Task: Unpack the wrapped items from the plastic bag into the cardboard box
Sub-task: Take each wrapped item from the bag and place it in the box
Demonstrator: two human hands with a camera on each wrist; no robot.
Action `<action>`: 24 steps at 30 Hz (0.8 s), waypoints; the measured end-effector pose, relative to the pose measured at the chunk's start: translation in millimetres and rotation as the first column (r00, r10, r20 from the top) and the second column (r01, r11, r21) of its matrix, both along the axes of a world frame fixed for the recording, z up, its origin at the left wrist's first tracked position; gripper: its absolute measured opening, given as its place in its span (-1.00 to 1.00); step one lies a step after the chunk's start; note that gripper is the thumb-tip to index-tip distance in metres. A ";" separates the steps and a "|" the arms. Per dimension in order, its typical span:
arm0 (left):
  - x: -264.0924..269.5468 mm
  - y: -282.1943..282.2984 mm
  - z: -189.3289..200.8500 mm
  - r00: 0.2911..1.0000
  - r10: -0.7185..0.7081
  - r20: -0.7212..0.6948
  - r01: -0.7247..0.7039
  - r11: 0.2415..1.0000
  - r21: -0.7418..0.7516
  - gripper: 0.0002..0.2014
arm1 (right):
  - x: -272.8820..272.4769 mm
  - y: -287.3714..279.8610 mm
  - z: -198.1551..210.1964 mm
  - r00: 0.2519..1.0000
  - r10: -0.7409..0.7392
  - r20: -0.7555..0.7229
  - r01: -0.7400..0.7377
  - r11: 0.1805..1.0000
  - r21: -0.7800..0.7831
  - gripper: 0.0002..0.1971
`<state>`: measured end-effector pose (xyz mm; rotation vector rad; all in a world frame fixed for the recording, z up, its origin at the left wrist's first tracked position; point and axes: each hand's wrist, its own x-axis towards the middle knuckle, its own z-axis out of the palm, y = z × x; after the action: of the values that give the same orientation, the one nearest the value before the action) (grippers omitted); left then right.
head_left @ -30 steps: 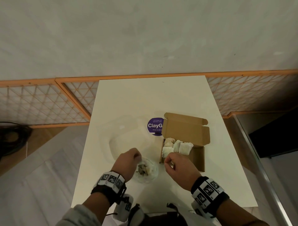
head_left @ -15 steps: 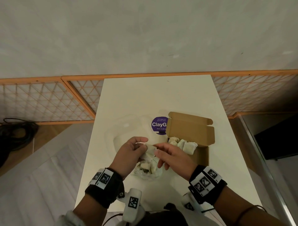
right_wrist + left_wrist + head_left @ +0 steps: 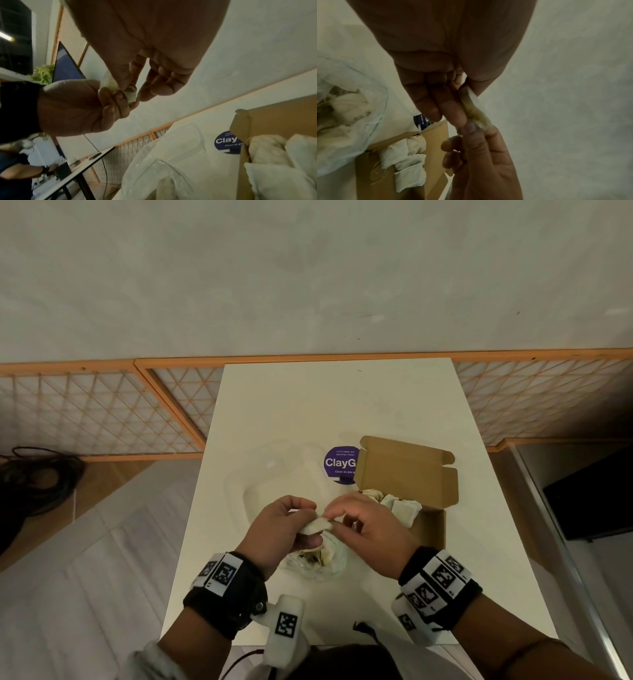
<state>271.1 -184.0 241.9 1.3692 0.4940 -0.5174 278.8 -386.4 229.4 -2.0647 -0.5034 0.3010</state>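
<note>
A small white wrapped item [image 3: 317,524] hangs above the table between both hands. My left hand [image 3: 284,525] grips it with thumb and curled fingers, and my right hand [image 3: 363,525] pinches its other end [image 3: 477,116] [image 3: 130,94]. Below them the clear plastic bag [image 3: 318,559] lies on the table with more wrapped items inside [image 3: 346,108]. The open cardboard box [image 3: 411,474] stands to the right, with several white wrapped items [image 3: 400,506] along its left end [image 3: 274,162].
A clear plastic lid or tray [image 3: 274,474] lies on the white table [image 3: 342,405] left of a purple round sticker [image 3: 339,463]. Orange lattice panels [image 3: 102,412] line the wall. Black cables [image 3: 34,481] lie on the floor at left.
Both hands rose from the bag and came together. A wrapped item left the bag in my left hand, and my right hand has taken hold of its other end.
</note>
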 end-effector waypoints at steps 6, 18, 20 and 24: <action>-4.9 0.9 2.1 0.992 -0.070 0.103 0.054 0.987 0.151 -0.81 | 2.0 -0.4 -1.5 0.968 -0.140 -0.208 0.161 0.983 0.087 -0.77; -0.6 -25.2 -7.2 0.926 -0.259 0.273 0.155 0.924 0.351 -0.87 | -8.3 -21.0 -11.2 0.945 -0.148 -0.290 0.184 0.978 0.099 -0.77; 1.0 -31.1 -9.7 0.921 -0.283 0.268 0.181 0.919 0.349 -0.82 | -10.6 -25.3 -13.8 0.955 -0.179 -0.238 0.188 0.982 0.018 -0.78; 5.8 -34.0 -23.8 0.919 -0.339 0.199 0.210 0.852 0.480 -0.77 | -7.9 -47.8 -29.5 0.906 -0.329 -0.268 0.333 0.942 -0.028 -0.78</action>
<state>276.9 -218.1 218.1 1.9495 0.1834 -0.4478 270.8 -434.3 200.0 -2.0097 0.0137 0.3642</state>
